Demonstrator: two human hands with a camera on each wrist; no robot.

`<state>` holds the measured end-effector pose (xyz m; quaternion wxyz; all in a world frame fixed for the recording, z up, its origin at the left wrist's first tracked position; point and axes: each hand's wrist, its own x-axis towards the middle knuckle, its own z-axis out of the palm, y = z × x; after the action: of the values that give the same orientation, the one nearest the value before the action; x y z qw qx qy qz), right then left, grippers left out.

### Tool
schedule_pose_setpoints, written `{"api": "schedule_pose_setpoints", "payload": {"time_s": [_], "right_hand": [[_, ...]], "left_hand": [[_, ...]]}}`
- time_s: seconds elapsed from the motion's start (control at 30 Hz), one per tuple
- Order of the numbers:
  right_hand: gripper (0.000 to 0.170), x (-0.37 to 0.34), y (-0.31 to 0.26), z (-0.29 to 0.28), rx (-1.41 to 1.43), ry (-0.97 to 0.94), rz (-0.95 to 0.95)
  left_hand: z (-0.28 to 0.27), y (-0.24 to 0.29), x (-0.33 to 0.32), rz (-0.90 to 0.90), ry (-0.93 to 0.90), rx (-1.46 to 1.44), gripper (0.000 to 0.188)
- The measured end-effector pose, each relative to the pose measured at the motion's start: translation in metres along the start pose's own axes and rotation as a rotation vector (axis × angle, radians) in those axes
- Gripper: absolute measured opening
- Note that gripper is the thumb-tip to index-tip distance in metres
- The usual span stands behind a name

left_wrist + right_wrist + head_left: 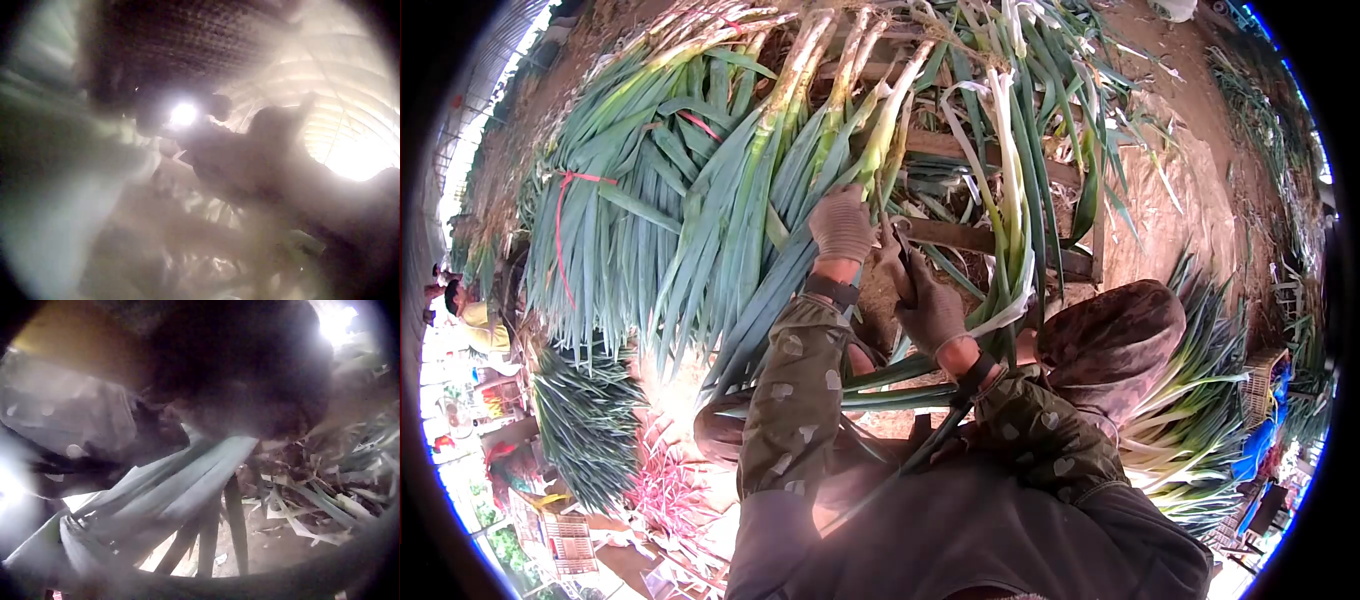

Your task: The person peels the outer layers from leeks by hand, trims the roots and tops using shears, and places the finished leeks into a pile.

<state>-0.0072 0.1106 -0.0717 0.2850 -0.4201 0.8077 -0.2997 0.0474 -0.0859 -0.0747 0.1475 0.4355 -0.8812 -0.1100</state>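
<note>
Because the dark tool (pixel 906 265) sits close to our left fingers, we judge a slip to be the main hazard: a smooth leek could turn in the grip, or an uneven push could send the tool towards the glove. Nearer our lap, long loose leaves (pixel 206 481) hang by the right wrist, and they might snag that arm or drag a stalk askew.

Closest to us, the right knee (pixel 1112 345) is bent beside the working space. Our left forearm reaches forward, its gloved hand (pixel 842 226) back upward, with the fingers curled round the leek (pixel 888 118) below its pale shank; the root end points away from us. Our right forearm slants inwards and forwards, and its gloved hand (pixel 933 314) is closed around the tool, just beside the left. We cannot make out the tool's full shape, nor whether it touches the leek.

Beyond the hands, wooden slats (pixel 950 234) lie under more leeks, with a row of stalks spread to the left. Farther to that side, a red tie (pixel 560 225) crosses a thick mass of leaves, and past it a person in yellow (pixel 484 328) is near the edge of view.
</note>
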Motion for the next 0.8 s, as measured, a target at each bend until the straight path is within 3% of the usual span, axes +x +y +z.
{"api": "schedule_pose_setpoints", "payload": {"time_s": [0.2,0.43,0.47,0.57,0.6,0.73,0.8], "right_hand": [[0.082,0.045,0.011,-0.002,-0.035,0.095,-0.095],[0.068,0.124,0.022,-0.013,-0.106,0.128,-0.014],[0.067,0.127,0.029,-0.018,-0.156,0.176,-0.117],[0.069,0.158,0.03,-0.028,-0.208,0.128,0.0],[0.068,0.158,0.021,-0.04,-0.197,0.14,-0.015],[0.063,0.186,0.017,-0.063,-0.159,0.117,0.043],[0.061,0.211,0.031,-0.063,-0.189,0.205,-0.068]], "left_hand": [[-0.002,0.003,0.011,-0.045,-0.102,0.074,0.017],[0.004,0.005,0.02,-0.099,-0.214,0.195,0.017],[0.003,0.008,0.022,-0.116,-0.229,0.228,0.016],[0.001,0.012,0.021,-0.154,-0.3,0.269,0.02],[0.005,0.011,0.025,-0.17,-0.35,0.262,0.032],[0.007,0.012,0.025,-0.129,-0.354,0.247,0.041],[0.009,0.01,0.029,-0.133,-0.382,0.209,0.044]]}}
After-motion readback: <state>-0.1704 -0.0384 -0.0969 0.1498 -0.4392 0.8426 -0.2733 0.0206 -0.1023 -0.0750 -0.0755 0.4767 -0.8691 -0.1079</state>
